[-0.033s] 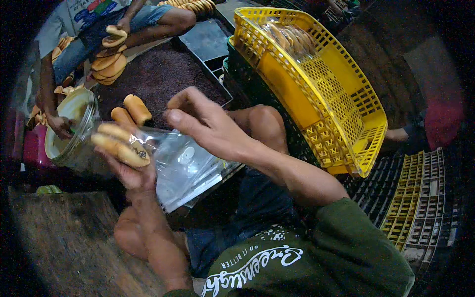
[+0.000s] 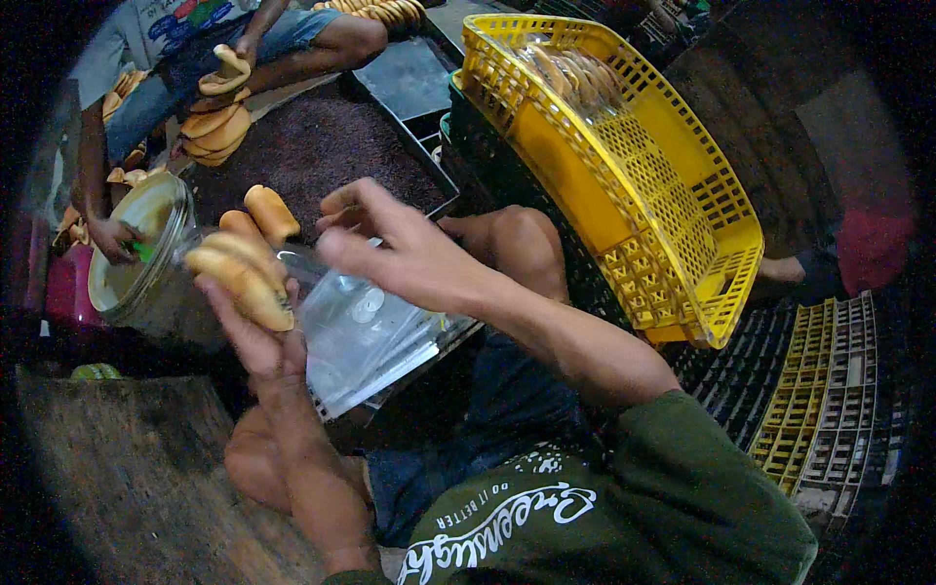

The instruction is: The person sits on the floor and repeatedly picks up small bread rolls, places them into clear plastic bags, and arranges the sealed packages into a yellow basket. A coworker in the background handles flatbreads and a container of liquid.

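My left hand holds up a pair of golden, elongated buns, with dark bits at the lower end. Motion blurs the buns, and I cannot tell whether plastic covers them. To their right, my right hand hovers over a stack of clear plastic bags. Its thumb and index finger are apart, and nothing shows between them; the other fingers are blurred. Just beyond the held buns, two more buns lie at the near edge of a tray of dark sprinkles.
A co-worker's hand holds an opened bun above stacked buns; their other hand reaches into a round tub with something green. At right, a yellow crate holds bagged buns. More crates stand lower right.
The buns in my left hand have tilted and dropped slightly. My right hand has shifted a little left. The clear film around the buns shows less now.
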`<state>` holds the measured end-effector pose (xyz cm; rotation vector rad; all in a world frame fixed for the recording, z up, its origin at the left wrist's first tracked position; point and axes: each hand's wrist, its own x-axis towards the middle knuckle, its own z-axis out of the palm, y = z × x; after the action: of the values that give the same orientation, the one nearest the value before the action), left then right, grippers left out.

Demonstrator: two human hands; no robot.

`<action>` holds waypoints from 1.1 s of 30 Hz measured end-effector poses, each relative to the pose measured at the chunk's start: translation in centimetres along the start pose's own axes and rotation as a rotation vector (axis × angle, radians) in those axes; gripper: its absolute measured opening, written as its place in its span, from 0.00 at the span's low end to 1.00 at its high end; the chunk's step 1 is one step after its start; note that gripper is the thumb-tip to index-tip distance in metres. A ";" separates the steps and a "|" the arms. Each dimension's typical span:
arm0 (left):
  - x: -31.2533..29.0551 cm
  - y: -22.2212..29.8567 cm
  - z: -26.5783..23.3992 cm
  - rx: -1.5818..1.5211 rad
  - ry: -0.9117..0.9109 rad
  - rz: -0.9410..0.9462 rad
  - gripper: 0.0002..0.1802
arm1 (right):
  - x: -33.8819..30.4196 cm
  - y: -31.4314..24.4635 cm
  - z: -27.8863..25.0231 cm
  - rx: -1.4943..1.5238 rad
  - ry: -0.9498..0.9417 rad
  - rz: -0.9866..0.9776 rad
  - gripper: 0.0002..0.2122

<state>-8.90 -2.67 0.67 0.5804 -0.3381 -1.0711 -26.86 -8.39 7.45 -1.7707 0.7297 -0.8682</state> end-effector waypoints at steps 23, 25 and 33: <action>-0.2 -8.1 -6.7 1.653 -0.466 -0.672 0.29 | 6.4 3.5 -35.7 -1.051 -0.174 -0.196 0.24; -0.6 -6.5 -3.7 1.224 -0.366 -0.610 0.25 | 13.3 4.5 -28.9 -0.512 -0.134 0.347 0.17; -0.1 1.1 -3.0 -0.611 -0.247 -0.341 0.22 | 2.9 7.6 2.7 -0.459 -0.177 -0.646 0.20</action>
<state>-6.53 -1.38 -1.08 -0.0493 -0.1104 -1.4989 -23.65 -11.80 0.29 -2.5295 0.2357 -0.9895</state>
